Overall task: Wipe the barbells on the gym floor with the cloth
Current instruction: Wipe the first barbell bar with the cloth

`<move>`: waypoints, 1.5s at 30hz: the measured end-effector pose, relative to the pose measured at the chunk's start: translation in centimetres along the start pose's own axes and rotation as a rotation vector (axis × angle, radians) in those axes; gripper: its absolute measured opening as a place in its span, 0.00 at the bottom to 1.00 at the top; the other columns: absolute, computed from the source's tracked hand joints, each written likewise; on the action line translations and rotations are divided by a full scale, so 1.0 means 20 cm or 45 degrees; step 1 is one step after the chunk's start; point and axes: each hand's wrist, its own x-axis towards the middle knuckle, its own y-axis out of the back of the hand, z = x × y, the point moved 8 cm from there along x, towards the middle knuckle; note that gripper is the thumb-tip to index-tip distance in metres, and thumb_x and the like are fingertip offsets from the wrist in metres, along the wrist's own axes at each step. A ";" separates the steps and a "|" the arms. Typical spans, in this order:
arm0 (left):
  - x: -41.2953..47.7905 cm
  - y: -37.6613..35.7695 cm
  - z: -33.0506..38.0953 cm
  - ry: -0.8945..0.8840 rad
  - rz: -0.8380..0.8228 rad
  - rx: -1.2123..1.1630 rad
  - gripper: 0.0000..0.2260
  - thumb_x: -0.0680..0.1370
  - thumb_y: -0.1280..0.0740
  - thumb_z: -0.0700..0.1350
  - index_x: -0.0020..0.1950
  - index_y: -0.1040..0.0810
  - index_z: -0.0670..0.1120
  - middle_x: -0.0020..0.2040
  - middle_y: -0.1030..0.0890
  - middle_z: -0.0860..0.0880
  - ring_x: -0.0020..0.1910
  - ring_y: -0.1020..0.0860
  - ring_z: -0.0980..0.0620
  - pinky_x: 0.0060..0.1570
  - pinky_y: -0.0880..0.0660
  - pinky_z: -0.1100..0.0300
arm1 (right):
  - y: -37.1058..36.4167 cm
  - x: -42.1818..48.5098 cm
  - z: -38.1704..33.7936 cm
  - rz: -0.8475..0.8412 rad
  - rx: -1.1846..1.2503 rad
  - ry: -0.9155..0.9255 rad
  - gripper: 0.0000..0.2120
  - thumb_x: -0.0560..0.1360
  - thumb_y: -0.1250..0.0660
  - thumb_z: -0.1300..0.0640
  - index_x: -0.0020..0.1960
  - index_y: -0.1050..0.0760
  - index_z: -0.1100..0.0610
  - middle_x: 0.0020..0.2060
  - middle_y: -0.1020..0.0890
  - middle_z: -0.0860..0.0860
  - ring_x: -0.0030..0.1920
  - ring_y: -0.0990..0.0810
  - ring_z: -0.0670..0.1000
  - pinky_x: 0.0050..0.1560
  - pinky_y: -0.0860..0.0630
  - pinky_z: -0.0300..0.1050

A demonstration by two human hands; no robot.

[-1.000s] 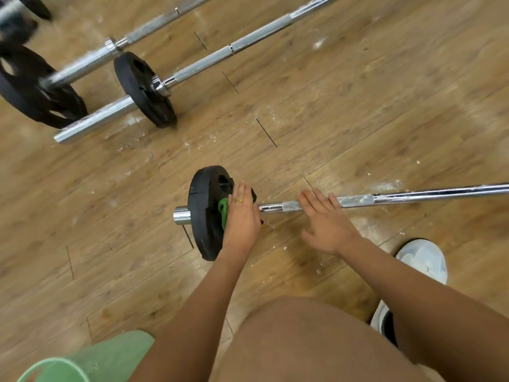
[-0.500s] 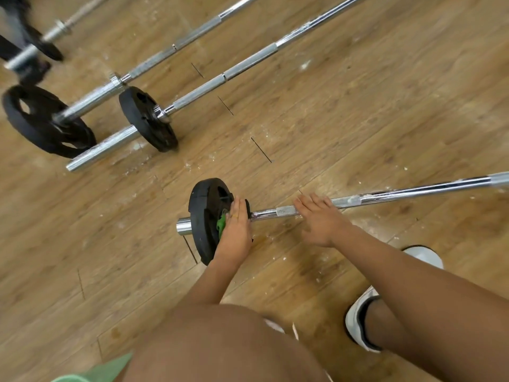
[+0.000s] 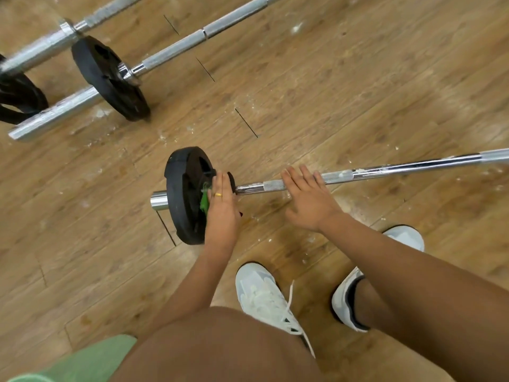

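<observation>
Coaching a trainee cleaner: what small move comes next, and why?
Probably slide the green cloth from the black plate onto the bar: the left hand presses it to the plate's face, the right hand lies flat on the bar, and white residue marks the bar beyond.

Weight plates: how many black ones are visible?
3: near plate beside the left hand, middle plate on the next barbell, edge plate cut off at left; more may hide there.

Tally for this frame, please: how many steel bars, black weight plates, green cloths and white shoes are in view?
Steel bars: 3
Black weight plates: 3
Green cloth: 1
White shoes: 2
Total: 9
</observation>
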 end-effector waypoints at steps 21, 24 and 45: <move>0.12 -0.05 -0.01 -0.092 0.158 0.109 0.31 0.81 0.41 0.30 0.82 0.49 0.40 0.83 0.49 0.44 0.82 0.53 0.50 0.78 0.57 0.53 | 0.11 0.00 0.44 -0.168 -0.277 0.325 0.41 0.71 0.68 0.30 0.77 0.72 0.50 0.79 0.66 0.47 0.79 0.66 0.49 0.77 0.65 0.50; 0.19 -0.02 0.00 -0.074 0.132 0.065 0.25 0.85 0.44 0.36 0.81 0.46 0.39 0.82 0.46 0.43 0.82 0.52 0.49 0.79 0.57 0.53 | 0.10 -0.01 0.50 0.048 -0.148 0.166 0.40 0.77 0.63 0.31 0.82 0.61 0.52 0.81 0.58 0.47 0.80 0.61 0.47 0.78 0.66 0.49; -0.02 -0.02 -0.03 0.021 0.083 -0.079 0.30 0.83 0.42 0.32 0.83 0.50 0.44 0.83 0.50 0.48 0.81 0.54 0.55 0.79 0.44 0.48 | 0.08 -0.11 0.56 0.094 -0.115 0.196 0.45 0.73 0.56 0.30 0.82 0.55 0.54 0.81 0.53 0.48 0.81 0.56 0.49 0.76 0.66 0.45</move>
